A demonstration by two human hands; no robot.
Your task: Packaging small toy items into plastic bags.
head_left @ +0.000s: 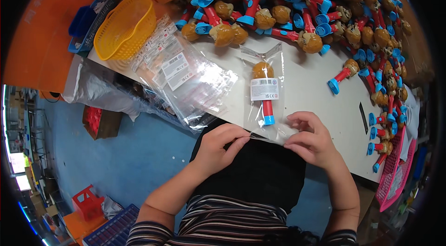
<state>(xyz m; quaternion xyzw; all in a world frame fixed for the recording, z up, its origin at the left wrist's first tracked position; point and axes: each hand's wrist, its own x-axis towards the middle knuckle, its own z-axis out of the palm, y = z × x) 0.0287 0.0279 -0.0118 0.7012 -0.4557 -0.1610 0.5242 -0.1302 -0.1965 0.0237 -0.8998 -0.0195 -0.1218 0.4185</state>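
A clear plastic bag (253, 111) lies on the white table in front of me, its near end at the table's edge. Inside it is a candy dispenser-like toy (268, 109) with a round brown head, a red stem and a blue foot; a white printed label covers its middle. My left hand (222, 146) pinches the near left corner of the bag between thumb and fingers. At the near right corner, my right hand (310, 136) grips the same edge with thumb and fingertips. Left of the bag lies a stack of flat clear bags (186, 83) with white labels.
Many similar toys (309, 41) are heaped along the table's back and right. A yellow basket (125, 27) and a blue basket (90, 25) stand at the back left. A pink basket (392, 171) is at the right edge, a red stool (87, 203) on the blue floor.
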